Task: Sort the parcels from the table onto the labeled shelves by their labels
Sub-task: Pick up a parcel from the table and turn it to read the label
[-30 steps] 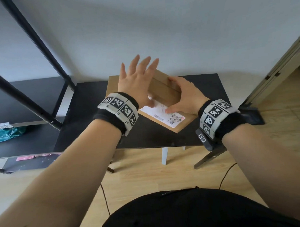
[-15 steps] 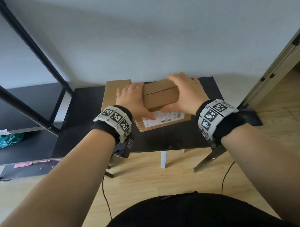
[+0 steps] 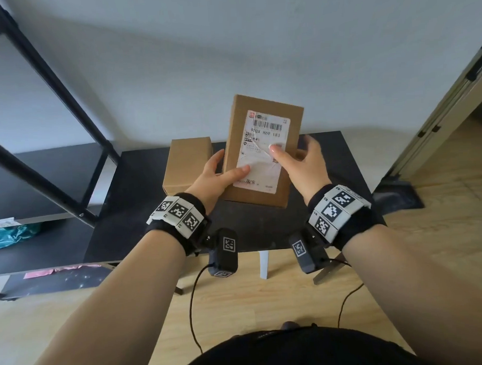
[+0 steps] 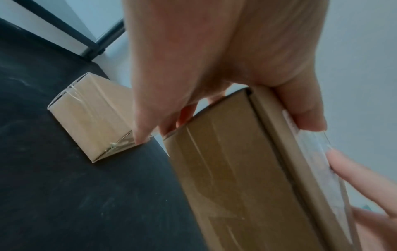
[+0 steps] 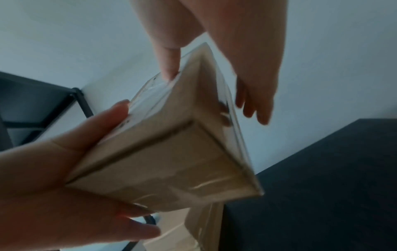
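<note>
I hold a brown cardboard box (image 3: 263, 151) upright above the black table (image 3: 142, 213), its white shipping label with a barcode facing me. My left hand (image 3: 220, 173) grips its lower left edge, thumb on the label and fingers behind. My right hand (image 3: 300, 155) holds the right edge, thumb pressed on the label and fingers spread behind. The left wrist view shows the box's taped side (image 4: 236, 169). In the blurred right wrist view its end face (image 5: 171, 161) sits between both hands. A second, plain brown box (image 3: 187, 165) lies on the table to the left, also visible as the taped box (image 4: 92, 118).
A black metal shelving unit (image 3: 57, 188) stands to the left. A teal parcel (image 3: 9, 236) lies on one shelf under a small label (image 3: 3, 222), and a pink parcel (image 3: 60, 270) lies lower down. A door frame (image 3: 450, 115) is at the right, and the wall runs behind the table.
The labelled box lay on the table under both hands. Both hands have now lifted it and turned it upright with the label facing me. The plain box stayed put.
</note>
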Motion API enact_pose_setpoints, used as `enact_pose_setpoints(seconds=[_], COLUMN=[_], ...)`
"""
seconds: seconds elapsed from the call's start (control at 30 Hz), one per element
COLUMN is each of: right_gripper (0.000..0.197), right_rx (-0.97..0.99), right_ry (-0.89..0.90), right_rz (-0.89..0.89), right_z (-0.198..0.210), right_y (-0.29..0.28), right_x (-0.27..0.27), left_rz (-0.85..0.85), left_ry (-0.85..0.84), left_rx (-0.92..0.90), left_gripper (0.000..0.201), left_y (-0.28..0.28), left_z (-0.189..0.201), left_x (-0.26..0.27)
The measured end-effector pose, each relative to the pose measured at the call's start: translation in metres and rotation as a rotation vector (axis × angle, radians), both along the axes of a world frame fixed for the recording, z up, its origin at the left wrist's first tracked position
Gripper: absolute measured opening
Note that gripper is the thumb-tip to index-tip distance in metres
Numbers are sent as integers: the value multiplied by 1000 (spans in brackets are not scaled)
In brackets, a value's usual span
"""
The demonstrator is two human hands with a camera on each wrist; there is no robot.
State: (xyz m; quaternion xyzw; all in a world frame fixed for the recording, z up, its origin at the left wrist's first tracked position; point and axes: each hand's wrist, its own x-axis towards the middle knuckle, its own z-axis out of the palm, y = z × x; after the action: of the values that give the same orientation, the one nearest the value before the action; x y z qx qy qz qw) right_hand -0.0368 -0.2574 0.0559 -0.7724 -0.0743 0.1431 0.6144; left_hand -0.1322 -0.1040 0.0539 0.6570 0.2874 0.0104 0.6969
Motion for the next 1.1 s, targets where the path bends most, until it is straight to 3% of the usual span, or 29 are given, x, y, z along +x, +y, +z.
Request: enact_pose_setpoints(seconds=[0.1, 0.23, 0.3, 0.47, 0.87, 1.1], right_gripper=[47, 53, 53, 55, 74, 74], right_rx=[95, 53, 55, 81, 73, 64], right_ry=[26, -69, -88, -96, -99, -125], right_rz=[76, 142, 139, 140, 37, 55], right_z=[0, 4, 4, 1, 1, 4], right_y=[4, 6, 6, 6, 12, 15], right_x=[-1, -2, -2, -3, -2, 0], left_rz=[-94, -81, -35, 7, 57, 51], left_ry=[-18, 0, -10, -42, -64, -70], left_rx=[7, 185, 286, 463, 428, 436], left_gripper=[70, 31, 21, 27, 44, 42], left_y=[-4, -6, -10, -13, -12, -10], left_z=[2, 9, 15, 20, 23, 25], left_x=[2, 4, 6, 10, 10, 10])
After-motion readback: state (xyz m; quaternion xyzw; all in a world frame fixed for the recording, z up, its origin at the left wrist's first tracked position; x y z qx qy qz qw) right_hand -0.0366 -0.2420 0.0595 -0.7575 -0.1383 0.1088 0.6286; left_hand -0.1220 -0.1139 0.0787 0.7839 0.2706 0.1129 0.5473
